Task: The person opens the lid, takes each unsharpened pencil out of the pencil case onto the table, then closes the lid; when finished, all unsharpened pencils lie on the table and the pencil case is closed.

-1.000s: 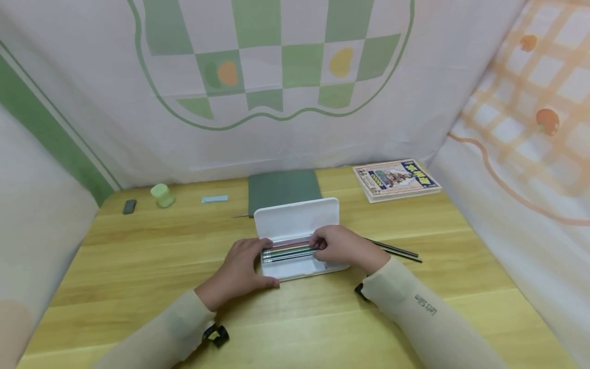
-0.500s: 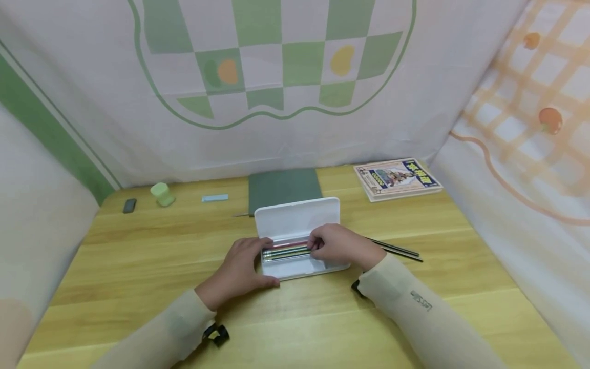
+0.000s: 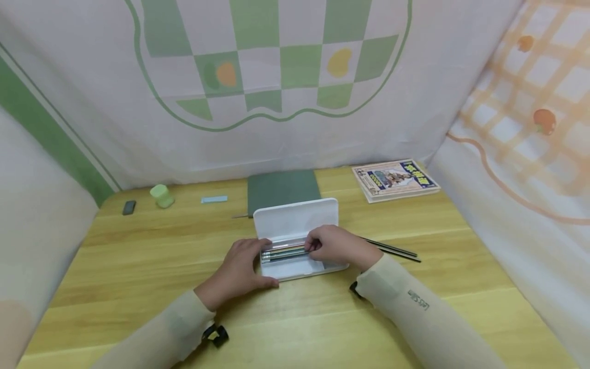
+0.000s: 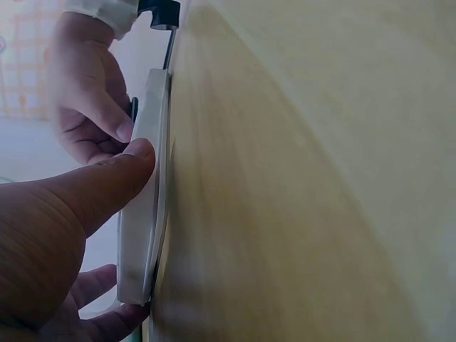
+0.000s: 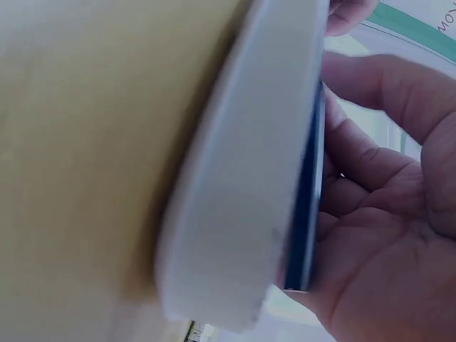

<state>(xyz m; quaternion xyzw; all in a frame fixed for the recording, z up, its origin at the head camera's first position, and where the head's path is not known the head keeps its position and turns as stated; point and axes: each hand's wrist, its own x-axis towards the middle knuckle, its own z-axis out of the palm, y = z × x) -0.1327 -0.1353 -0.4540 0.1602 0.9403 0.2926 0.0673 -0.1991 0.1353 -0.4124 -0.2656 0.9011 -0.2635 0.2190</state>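
An open white pencil case (image 3: 295, 221) lies mid-table, its lid tipped back. Several coloured pencils (image 3: 281, 252) lie lengthwise in its tray. My left hand (image 3: 241, 266) grips the case's left end, with the thumb (image 4: 107, 185) pressed along the front rim (image 4: 146, 214). My right hand (image 3: 335, 245) sits over the right half of the tray, fingers curled onto the pencils. In the right wrist view a dark blue pencil (image 5: 306, 206) lies against the case's wall (image 5: 249, 178), with the fingers (image 5: 377, 92) beside it.
Two dark pencils (image 3: 397, 250) lie on the wooden table right of the case. Behind it are a green notebook (image 3: 282, 189) and a picture book (image 3: 395, 179). Far left are a green cup-like item (image 3: 162, 196), a dark eraser (image 3: 129, 207) and a pale blue strip (image 3: 214, 199). Cloth walls surround the table.
My right hand has slid a little to the left along the pencils in the tray. The left hand and the case stay where they were.
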